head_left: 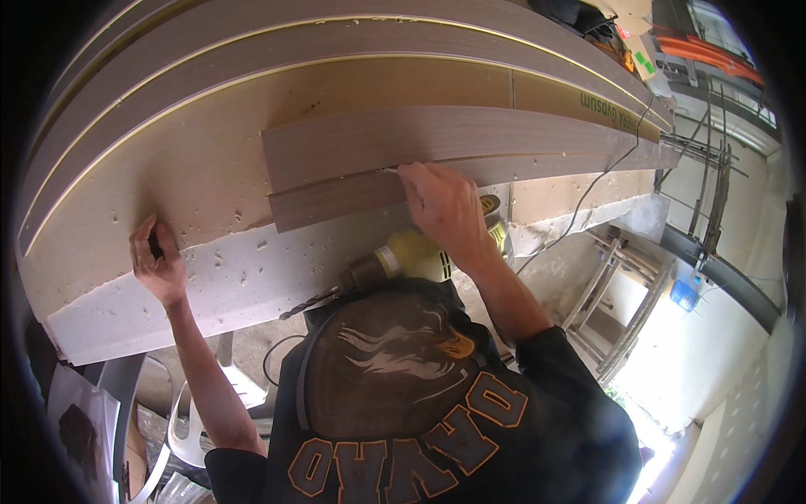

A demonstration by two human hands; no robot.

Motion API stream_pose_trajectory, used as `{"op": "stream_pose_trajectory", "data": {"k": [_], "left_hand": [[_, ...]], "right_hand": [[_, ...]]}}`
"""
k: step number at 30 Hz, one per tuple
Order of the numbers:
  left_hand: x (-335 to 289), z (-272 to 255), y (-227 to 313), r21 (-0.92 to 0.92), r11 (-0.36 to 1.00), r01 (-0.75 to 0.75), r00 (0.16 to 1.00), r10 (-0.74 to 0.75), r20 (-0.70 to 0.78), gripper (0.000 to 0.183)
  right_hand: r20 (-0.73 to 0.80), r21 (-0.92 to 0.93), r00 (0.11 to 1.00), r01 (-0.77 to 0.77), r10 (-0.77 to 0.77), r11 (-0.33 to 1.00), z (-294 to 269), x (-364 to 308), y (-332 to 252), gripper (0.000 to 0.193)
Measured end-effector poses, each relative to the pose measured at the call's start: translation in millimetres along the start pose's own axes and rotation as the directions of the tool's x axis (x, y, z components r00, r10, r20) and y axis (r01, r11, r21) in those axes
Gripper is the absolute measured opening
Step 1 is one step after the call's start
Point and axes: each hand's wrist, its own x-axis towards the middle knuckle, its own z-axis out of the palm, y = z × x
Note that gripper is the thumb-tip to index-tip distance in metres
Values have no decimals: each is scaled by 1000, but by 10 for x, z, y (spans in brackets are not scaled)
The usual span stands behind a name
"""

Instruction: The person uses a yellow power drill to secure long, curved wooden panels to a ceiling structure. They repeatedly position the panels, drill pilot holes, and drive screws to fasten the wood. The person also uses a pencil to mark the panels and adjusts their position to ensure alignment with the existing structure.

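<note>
The right hand (pixel 445 206) is pinched on a small pale piece (pixel 389 170) of unclear kind, directly at the lengthwise seam of the wood-grain plank (pixel 353 139), whose long axis runs left to right along the table (pixel 210 210). The left hand (pixel 157 260), fingers curled, contents indeterminable, is beyond the plank's left end. A drill (pixel 411 256) occupies the table's near edge; a cable (pixel 588 197) crosses the plank's right portion.
</note>
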Motion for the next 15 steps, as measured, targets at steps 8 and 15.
{"op": "stream_pose_trajectory", "data": {"k": [8, 15], "left_hand": [[-22, -13, 0, 16, 998, 57, 998, -58, 34, 13], [-37, 6, -27, -10, 999, 34, 999, -34, -2, 13]], "right_hand": [[153, -110, 987, -22, 39, 994, -57, 77, -189, 15], [141, -64, 989, -31, 40, 997, -142, -6, -292, 17]]}}
